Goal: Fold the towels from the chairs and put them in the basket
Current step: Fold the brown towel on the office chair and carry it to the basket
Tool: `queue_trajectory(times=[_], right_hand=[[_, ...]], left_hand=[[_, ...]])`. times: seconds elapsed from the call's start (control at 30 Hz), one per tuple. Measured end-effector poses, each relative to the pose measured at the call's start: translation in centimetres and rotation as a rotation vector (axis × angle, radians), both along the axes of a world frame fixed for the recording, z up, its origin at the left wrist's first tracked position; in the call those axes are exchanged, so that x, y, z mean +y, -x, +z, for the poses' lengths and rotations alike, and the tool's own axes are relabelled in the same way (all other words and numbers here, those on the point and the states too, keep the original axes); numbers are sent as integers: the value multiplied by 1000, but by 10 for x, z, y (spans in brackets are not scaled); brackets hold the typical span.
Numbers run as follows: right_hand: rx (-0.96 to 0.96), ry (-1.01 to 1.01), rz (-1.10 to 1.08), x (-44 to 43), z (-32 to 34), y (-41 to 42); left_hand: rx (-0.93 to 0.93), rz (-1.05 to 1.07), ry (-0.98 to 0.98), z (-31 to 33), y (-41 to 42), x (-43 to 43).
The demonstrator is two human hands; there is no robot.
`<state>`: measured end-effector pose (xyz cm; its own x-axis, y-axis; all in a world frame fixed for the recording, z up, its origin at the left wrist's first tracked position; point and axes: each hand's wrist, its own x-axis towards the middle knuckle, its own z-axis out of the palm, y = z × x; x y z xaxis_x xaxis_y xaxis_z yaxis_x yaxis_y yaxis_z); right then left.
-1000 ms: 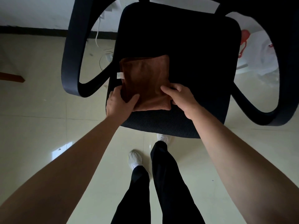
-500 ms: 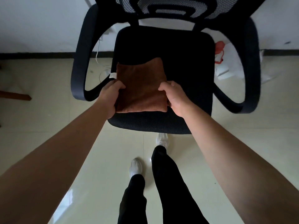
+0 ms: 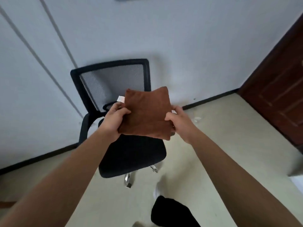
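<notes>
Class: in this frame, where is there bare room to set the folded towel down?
The chair seat is bare from its front edge to the mesh backrest. The floor between chair and brown door is also open. Both hands, left hand and right hand, grip the towel.

folded brown towel [image 3: 146, 112] in both hands, above black chair [image 3: 131, 154]

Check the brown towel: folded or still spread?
Folded. The brown towel is a compact, thick square, held off the chair between the left hand and right hand.
</notes>
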<state>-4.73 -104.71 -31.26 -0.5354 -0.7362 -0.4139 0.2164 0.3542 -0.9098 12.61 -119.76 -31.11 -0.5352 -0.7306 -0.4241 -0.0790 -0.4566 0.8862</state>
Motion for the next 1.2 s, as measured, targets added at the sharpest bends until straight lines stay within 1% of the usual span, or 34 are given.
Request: queue_trajectory(times=[0.1, 0.27, 0.43, 0.6, 0.77, 1.0, 1.2], right_hand=[[96, 25, -101, 76, 58, 25], [220, 96, -326, 216, 136, 78], [325, 181, -506, 371, 173, 131], [397, 163, -646, 552, 183, 181], [417, 96, -824, 694, 192, 215], [424, 55, -1050, 816, 158, 271], [357, 4, -1186, 893, 124, 363]], left_hand=[[85, -107, 39, 58, 44, 54], [217, -330, 83, 134, 131, 168], [335, -577, 118, 175, 219, 306], [396, -769, 128, 182, 320, 474], [408, -949, 143, 180, 398, 611], [349, -1071, 119, 159, 495, 745], [294, -1164, 103, 121, 607, 831]])
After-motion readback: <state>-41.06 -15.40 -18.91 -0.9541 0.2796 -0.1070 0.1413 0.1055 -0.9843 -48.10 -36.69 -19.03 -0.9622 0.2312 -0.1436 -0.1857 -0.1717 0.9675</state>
